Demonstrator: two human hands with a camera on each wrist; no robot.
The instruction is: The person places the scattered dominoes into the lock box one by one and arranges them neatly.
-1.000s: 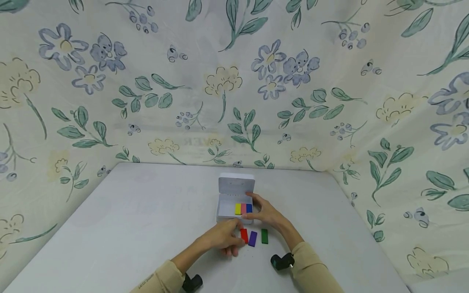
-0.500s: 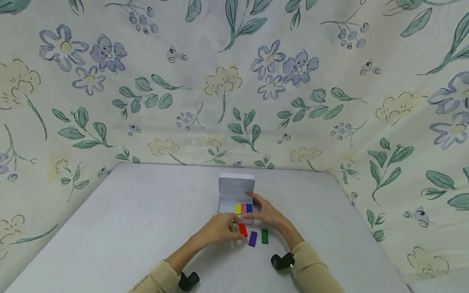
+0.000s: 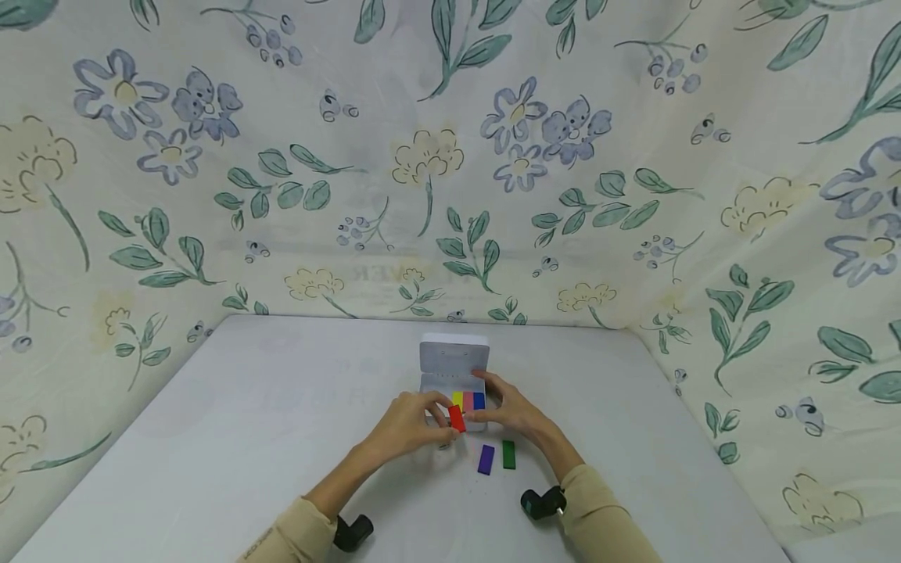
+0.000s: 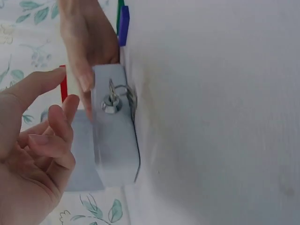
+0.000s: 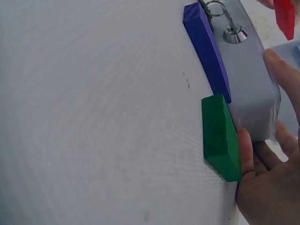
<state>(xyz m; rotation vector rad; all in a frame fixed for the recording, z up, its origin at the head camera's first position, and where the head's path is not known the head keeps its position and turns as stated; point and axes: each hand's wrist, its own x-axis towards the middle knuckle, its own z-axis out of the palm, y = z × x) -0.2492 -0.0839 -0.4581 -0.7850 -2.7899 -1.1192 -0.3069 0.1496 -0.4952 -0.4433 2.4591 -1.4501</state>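
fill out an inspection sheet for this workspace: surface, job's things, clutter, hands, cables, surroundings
surface: white tabletop, a few small dark specks
job's things: box with its lid open and keys hanging at the front lock; yellow block, pink block and blue block inside; purple block and green block on the tabletop before it
clutter: nothing seen
hands: left hand pinches the red block near the box's front edge; right hand holds the box's right side
cables: nothing seen
surroundings: floral-patterned cloth behind and at both sides
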